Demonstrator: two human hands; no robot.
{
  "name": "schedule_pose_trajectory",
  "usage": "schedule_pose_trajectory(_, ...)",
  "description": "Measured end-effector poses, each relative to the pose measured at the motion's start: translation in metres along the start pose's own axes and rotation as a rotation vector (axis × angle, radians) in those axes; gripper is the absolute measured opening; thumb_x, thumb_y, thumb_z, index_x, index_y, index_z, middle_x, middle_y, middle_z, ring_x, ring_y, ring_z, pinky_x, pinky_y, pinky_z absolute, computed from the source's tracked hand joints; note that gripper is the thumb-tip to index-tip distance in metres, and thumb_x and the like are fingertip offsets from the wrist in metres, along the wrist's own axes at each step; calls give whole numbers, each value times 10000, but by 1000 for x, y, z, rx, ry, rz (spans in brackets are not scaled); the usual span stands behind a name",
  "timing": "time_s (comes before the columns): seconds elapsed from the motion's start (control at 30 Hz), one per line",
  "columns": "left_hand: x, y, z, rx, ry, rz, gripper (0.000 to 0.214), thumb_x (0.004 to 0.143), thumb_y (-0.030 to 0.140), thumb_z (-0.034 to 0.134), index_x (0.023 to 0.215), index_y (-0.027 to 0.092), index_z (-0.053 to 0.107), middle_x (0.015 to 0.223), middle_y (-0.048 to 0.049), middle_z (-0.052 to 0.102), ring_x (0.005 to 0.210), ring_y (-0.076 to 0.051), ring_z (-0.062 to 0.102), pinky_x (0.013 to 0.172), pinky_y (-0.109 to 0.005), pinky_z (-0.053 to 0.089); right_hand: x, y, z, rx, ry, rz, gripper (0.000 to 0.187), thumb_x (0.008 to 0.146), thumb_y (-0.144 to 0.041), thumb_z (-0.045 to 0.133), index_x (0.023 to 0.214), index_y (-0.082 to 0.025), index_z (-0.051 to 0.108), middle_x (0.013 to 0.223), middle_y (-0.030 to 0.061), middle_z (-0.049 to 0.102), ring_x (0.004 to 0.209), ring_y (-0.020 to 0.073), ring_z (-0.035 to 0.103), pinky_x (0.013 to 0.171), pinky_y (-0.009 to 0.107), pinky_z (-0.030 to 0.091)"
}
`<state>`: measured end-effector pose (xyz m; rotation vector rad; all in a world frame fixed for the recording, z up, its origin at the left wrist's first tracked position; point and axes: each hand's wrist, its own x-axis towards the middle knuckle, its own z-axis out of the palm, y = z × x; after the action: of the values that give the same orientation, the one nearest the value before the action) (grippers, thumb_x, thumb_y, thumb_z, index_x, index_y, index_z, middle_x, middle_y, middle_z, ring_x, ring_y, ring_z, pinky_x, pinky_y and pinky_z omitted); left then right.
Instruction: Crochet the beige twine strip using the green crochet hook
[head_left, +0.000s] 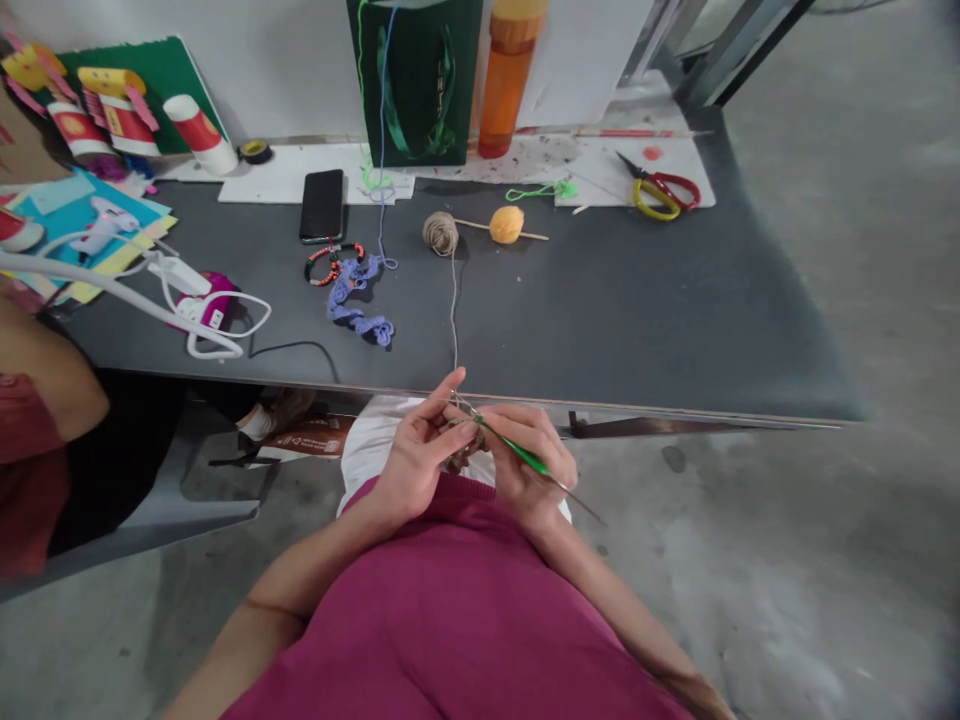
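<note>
My left hand (420,452) pinches a small brown crocheted piece (461,452) against my body. My right hand (531,468) grips a green-handled crochet hook (519,449), whose tip meets the piece by my left fingers. A thin grey-beige yarn strand (454,320) runs from the piece across the table to a beige yarn ball (440,233). Beside that ball, an orange yarn ball (506,225) sits on a wooden stick. A blue crocheted strip (356,300) and a beaded bracelet (330,263) lie farther left.
A dark grey table (600,320) edge passes just beyond my hands. Along the back stand a black phone (323,206), yellow-handled scissors (660,190), a green gift bag (416,80) and an orange bottle (508,80). A white cable (202,320) and paper crafts sit left. Another person's red sleeve (30,470) shows far left.
</note>
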<state>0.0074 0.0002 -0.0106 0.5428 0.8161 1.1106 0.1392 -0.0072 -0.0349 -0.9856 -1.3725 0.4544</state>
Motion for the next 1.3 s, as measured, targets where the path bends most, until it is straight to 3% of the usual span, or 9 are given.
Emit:
schedule_pose_trajectory(0.23, 0, 1, 1, -77, -33, -57, 612, 702, 236, 893, 1288, 268, 721, 667, 76, 543, 631, -61, 487, 646, -217, 424, -4, -6, 6, 136, 130, 287, 92, 943, -298, 664, 953, -260, 748, 832, 26, 803, 749, 189, 755, 673, 336, 630)
schedule_pose_trajectory(0.4, 0, 2, -1, -89, -17, -65, 572, 676, 228, 902, 1226, 286, 758, 680, 64, 586, 648, -73, 508, 670, -232, 439, -2, -9, 2, 100, 129, 325, 139, 965, -356, 629, 932, -253, 715, 748, 8, 769, 539, 136, 622, 563, 292, 569)
schedule_pose_trajectory(0.53, 1, 3, -2, -81, -23, -59, 520, 690, 220, 892, 1193, 285, 777, 682, 55, 600, 654, -84, 519, 670, -242, 442, -2, -4, -1, 94, 124, 353, 151, 981, -396, 601, 936, -267, 664, 712, -9, 736, 504, 129, 581, 501, 278, 501)
schedule_pose_trajectory(0.7, 2, 3, -8, -113, -59, -108, 447, 693, 243, 894, 1129, 274, 804, 786, 16, 686, 763, -111, 619, 776, -262, 480, 2, -1, -1, 398, 103, 528, 162, 977, -449, 603, 936, -292, 604, 651, -42, 703, 493, 147, 636, 481, 286, 483)
schedule_pose_trajectory(0.9, 1, 2, -7, -104, -108, -121, 434, 670, 326, 918, 1091, 290, 820, 767, 5, 715, 787, -135, 655, 780, -269, 492, 6, -1, -1, 653, 32, 758, 197, 923, -484, 667, 914, -287, 653, 628, -55, 708, 455, 122, 602, 466, 259, 480)
schedule_pose_trajectory(1.0, 1, 2, -4, -64, -99, -83, 443, 660, 285, 922, 1089, 319, 817, 840, 8, 757, 797, -126, 661, 788, -266, 499, 5, 0, 4, 663, 29, 729, 206, 892, -483, 706, 900, -283, 657, 685, -42, 740, 518, 127, 634, 509, 263, 524)
schedule_pose_trajectory(1.13, 0, 2, -2, -36, -56, -31, 440, 676, 249, 896, 1104, 302, 810, 922, 4, 774, 773, -119, 647, 770, -274, 507, 3, -1, 8, 595, 18, 575, 152, 929, -427, 682, 914, -277, 661, 722, -32, 764, 532, 122, 644, 493, 248, 514)
schedule_pose_trajectory(1.23, 1, 2, -2, -38, -20, 12, 441, 684, 247, 898, 1111, 297, 806, 818, 24, 737, 723, -103, 623, 718, -253, 495, 3, -2, 3, 420, -40, 435, 114, 990, -345, 603, 969, -268, 685, 818, -4, 797, 550, 125, 662, 528, 270, 555)
schedule_pose_trajectory(1.3, 1, 1, -1, -53, 7, 21, 482, 660, 219, 918, 1120, 300, 801, 760, 42, 708, 688, -80, 598, 687, -223, 478, 2, -1, -2, 228, -101, 256, 118, 988, -270, 604, 1013, -274, 719, 913, 20, 814, 695, 162, 738, 633, 315, 610)
